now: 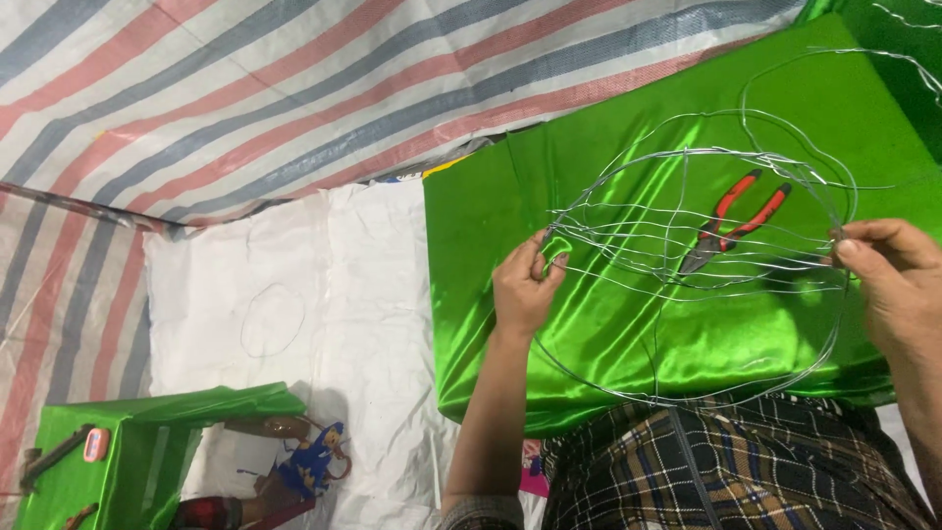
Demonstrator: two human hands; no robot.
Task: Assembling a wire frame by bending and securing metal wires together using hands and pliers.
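Note:
A rounded frame of thin silver wire [687,265], made of several hoops and cross strands, is held up over shiny green satin cloth [589,324]. My left hand [525,285] pinches the frame's left side where the strands meet. My right hand [893,275] pinches its right side. Pliers with red and black handles [731,226] lie on the cloth behind the wire.
A small loose wire ring [273,320] lies on white plastic sheeting [343,294]. A striped tarpaulin [245,88] covers the back and left. A green-covered box [137,451] and a small colourful figure [312,461] are at lower left. My checked trousers [716,471] are at the bottom.

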